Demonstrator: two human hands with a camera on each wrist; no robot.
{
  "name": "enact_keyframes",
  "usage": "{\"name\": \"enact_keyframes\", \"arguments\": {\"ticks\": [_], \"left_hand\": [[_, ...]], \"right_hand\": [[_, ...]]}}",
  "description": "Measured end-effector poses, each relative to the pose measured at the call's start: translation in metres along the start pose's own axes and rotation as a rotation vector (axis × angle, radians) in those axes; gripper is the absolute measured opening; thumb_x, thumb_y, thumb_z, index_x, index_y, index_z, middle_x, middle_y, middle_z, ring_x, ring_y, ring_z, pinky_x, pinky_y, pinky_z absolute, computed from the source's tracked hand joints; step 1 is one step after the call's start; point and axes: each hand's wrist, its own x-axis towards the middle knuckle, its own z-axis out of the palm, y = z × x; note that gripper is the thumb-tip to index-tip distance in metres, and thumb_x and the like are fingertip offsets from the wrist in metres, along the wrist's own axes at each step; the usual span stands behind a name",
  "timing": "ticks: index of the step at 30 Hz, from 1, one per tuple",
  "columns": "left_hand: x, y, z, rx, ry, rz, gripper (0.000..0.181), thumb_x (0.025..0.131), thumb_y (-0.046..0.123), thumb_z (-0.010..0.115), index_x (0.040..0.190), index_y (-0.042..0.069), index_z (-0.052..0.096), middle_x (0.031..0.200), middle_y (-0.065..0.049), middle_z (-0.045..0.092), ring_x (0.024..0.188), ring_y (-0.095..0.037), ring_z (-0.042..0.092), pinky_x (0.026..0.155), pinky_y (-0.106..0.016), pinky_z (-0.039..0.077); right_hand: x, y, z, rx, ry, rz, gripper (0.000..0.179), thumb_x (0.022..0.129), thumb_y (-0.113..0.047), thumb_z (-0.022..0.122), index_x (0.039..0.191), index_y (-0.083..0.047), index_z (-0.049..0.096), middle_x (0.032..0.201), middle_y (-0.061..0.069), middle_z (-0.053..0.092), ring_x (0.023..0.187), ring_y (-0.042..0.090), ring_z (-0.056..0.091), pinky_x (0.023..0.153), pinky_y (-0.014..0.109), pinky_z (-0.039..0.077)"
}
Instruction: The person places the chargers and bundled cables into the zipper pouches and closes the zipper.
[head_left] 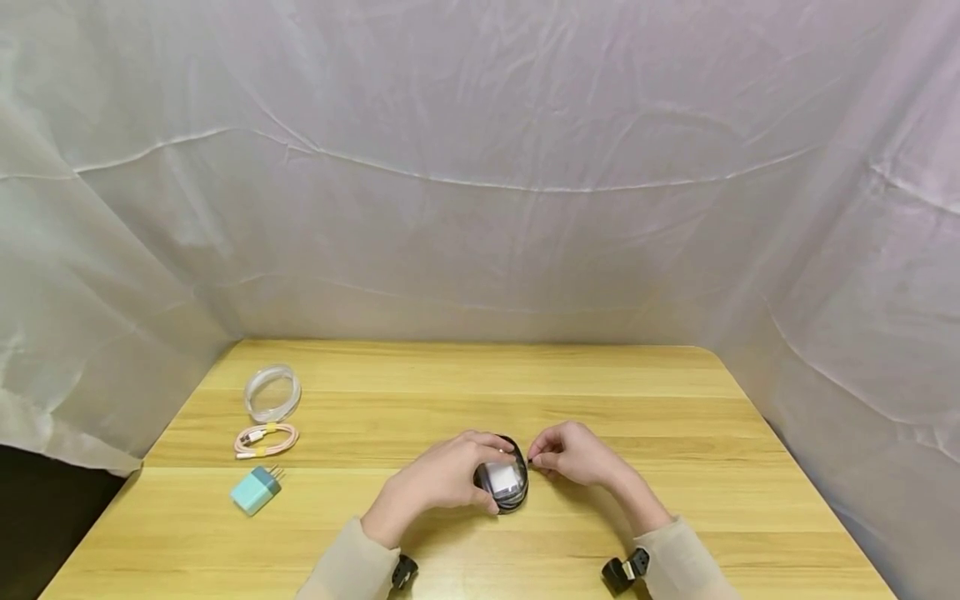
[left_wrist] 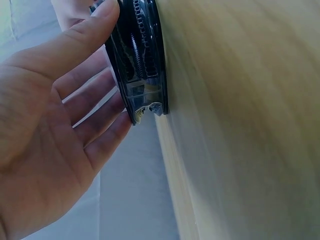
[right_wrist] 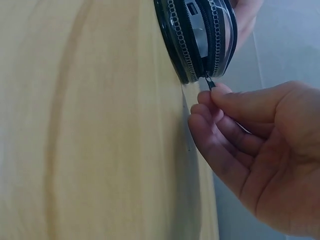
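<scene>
A small round clear zip case (head_left: 506,478) with black trim lies at the front middle of the table. My left hand (head_left: 442,473) grips it from the left, thumb at its near edge and fingers over the far side. On the right, my right hand (head_left: 581,454) pinches the black zipper pull (right_wrist: 211,84) between thumb and fingertips. The zipper teeth (right_wrist: 181,40) stand parted in the right wrist view. Through that gap shows a white block (right_wrist: 199,36) with a USB-like slot, inside the case.
Along the table's left side are a coiled clear tube-like ring (head_left: 272,393), a pink USB cable (head_left: 279,447) bundled with yellow ties, and a teal plug charger (head_left: 256,490) with its prongs out. Pale cloth (head_left: 480,233) hangs behind the wooden table (head_left: 675,517) and at its sides.
</scene>
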Motion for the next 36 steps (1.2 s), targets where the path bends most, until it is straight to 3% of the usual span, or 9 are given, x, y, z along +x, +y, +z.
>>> {"name": "enact_keyframes", "arguments": {"ticks": [6, 12, 17, 28, 36], "left_hand": [[-0.001, 0.001, -0.002, 0.007, -0.006, 0.012, 0.069, 0.074, 0.031, 0.095, 0.137, 0.021, 0.070, 0.150, 0.007, 0.057, 0.140, -0.021, 0.051, 0.113, -0.045, 0.046], [-0.001, 0.001, -0.002, 0.009, 0.005, 0.022, 0.071, 0.072, 0.025, 0.096, 0.137, 0.017, 0.069, 0.149, 0.003, 0.058, 0.139, -0.022, 0.052, 0.114, -0.043, 0.046], [-0.001, 0.001, -0.002, 0.014, 0.034, 0.042, 0.069, 0.071, 0.021, 0.097, 0.134, 0.015, 0.071, 0.145, 0.002, 0.060, 0.136, -0.021, 0.053, 0.113, -0.042, 0.047], [-0.001, -0.002, -0.001, 0.004, 0.049, 0.080, 0.060, 0.072, 0.020, 0.097, 0.127, 0.019, 0.075, 0.143, 0.006, 0.061, 0.135, -0.019, 0.054, 0.111, -0.042, 0.049], [0.000, -0.001, 0.000, 0.003, 0.042, 0.032, 0.062, 0.070, 0.023, 0.097, 0.129, 0.022, 0.074, 0.144, 0.009, 0.061, 0.135, -0.018, 0.054, 0.110, -0.046, 0.049]], "right_hand": [[0.001, -0.001, 0.002, -0.068, 0.049, -0.010, 0.005, 0.096, -0.003, 0.070, 0.095, -0.001, 0.074, 0.080, 0.005, 0.070, 0.070, 0.016, 0.062, 0.060, 0.023, 0.054], [0.004, -0.003, 0.007, -0.159, 0.139, -0.012, 0.006, 0.097, -0.005, 0.070, 0.095, -0.007, 0.075, 0.083, -0.001, 0.071, 0.075, 0.010, 0.061, 0.069, 0.024, 0.053], [0.005, -0.007, 0.012, -0.160, 0.187, 0.006, 0.006, 0.096, -0.004, 0.071, 0.094, -0.007, 0.076, 0.085, -0.003, 0.071, 0.077, 0.008, 0.060, 0.072, 0.025, 0.053], [0.006, -0.005, 0.013, -0.129, 0.133, -0.012, 0.004, 0.096, -0.002, 0.071, 0.096, -0.003, 0.075, 0.084, 0.000, 0.072, 0.075, 0.010, 0.063, 0.067, 0.022, 0.055], [0.004, -0.004, 0.006, -0.124, 0.092, -0.026, 0.006, 0.094, -0.001, 0.072, 0.095, -0.006, 0.076, 0.085, 0.000, 0.072, 0.076, 0.010, 0.063, 0.069, 0.022, 0.055]]}}
